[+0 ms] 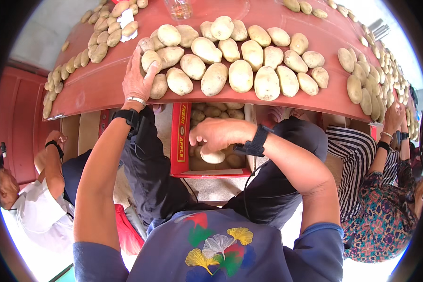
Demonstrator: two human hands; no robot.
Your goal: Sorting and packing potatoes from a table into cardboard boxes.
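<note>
My left hand [140, 75] lies on the red table, its fingers and thumb around a potato [150, 60] at the left end of a group of several potatoes [241, 75]. Below the table edge, my right hand [215, 135] reaches over an open red cardboard box [181, 141] that stands between my knees. Its fingers curl down above a pale potato [212, 156]; whether they grip it cannot be told. More potatoes [212, 111] lie inside the box, partly hidden by the hand and forearm.
Other potatoes lie at the table's left [99, 53] and right [366, 86]. A clear container with amber liquid [181, 10] stands at the far side, near white paper [127, 24]. Co-workers sit on both sides, one in white [40, 211], one in a patterned top [379, 215]. Cables hang by my knees.
</note>
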